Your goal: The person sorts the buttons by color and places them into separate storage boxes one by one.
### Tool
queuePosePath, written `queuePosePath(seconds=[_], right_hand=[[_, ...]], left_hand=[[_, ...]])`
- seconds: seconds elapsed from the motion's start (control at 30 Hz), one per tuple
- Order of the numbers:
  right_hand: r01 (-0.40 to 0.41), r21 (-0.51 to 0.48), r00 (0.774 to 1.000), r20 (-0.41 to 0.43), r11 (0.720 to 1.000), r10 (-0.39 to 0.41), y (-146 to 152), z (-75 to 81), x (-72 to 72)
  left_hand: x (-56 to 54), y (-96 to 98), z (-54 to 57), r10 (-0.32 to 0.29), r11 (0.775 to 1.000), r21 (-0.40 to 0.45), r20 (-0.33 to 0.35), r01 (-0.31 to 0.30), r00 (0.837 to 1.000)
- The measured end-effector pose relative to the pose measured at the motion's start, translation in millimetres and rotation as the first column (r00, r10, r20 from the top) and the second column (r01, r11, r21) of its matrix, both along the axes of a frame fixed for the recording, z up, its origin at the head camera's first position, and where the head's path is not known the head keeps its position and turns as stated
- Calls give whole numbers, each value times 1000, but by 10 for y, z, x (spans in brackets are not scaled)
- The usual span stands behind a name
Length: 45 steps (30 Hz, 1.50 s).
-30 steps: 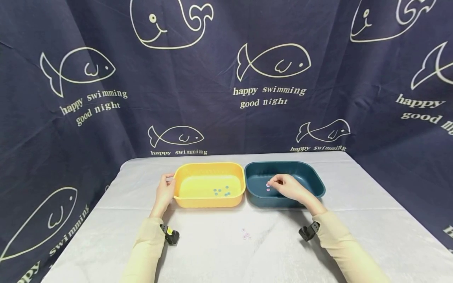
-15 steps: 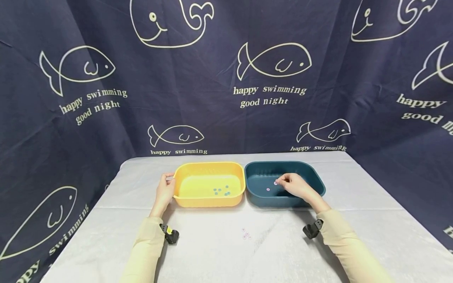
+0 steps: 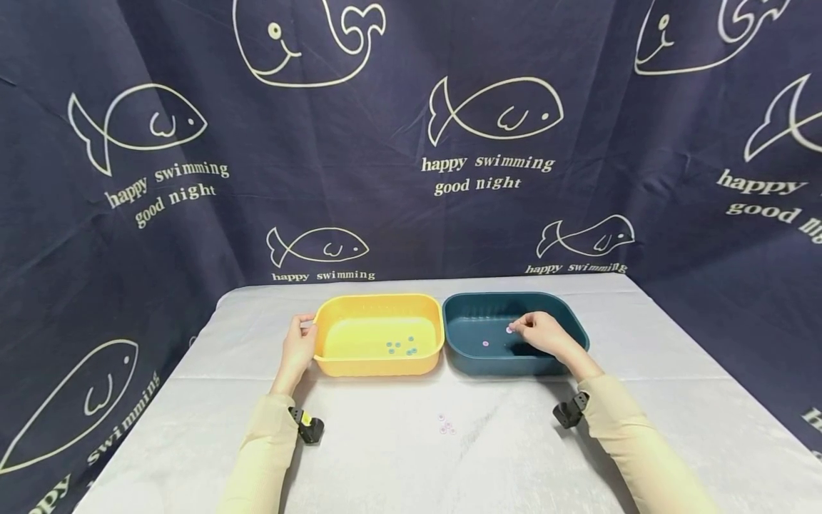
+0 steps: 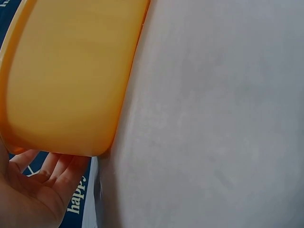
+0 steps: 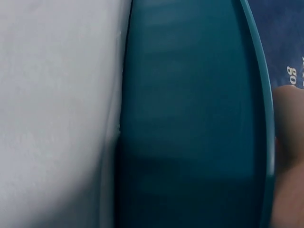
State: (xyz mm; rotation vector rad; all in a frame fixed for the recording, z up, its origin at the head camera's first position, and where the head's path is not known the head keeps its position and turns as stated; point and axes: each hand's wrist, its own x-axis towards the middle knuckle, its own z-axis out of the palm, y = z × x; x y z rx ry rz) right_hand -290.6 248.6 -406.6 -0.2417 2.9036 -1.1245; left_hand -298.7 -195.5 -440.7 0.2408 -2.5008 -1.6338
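Note:
In the head view, my right hand (image 3: pixel 542 333) is inside the dark teal basin (image 3: pixel 469 363), pinching a small pink button (image 3: pixel 510 329) between thumb and fingertips. Another pink button (image 3: pixel 485 344) lies on that basin's floor. Beside it stands a yellow basin (image 3: pixel 379 367) with several small blue buttons (image 3: pixel 398 345) on its floor. My left hand (image 3: pixel 299 350) touches the yellow basin's left end, fingers extended and loose, as the left wrist view also shows. In the right wrist view, the teal basin's wall hides most of my right hand (image 5: pixel 290 142).
Several pale pink buttons (image 3: pixel 447 427) lie on the grey tablecloth (image 3: pixel 385 457) in front of the basins. The two basins stand side by side near the back of the table. A navy curtain (image 3: pixel 398 235) with fish prints hangs behind and at both sides.
My right hand has moved to the right within the teal basin, carrying the pinched pink button away from the one on the floor. My left hand stays at the yellow basin.

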Motion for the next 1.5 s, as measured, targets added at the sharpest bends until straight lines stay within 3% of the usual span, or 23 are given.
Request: queuePosePath(seconds=[0.87, 1.13, 1.5], right_hand=[[39, 22, 998, -55, 999, -37, 16, -17, -13], [25, 42, 992, -127, 999, -19, -42, 8, 35], [-18, -9, 979, -204, 1000, 16, -230, 21, 198]], left_hand=[[18, 11, -5, 2, 1000, 0, -6, -2, 1000], [13, -3, 1, -3, 1000, 4, -3, 3, 1000], [13, -3, 20, -1, 1000, 7, 10, 1, 1000]])
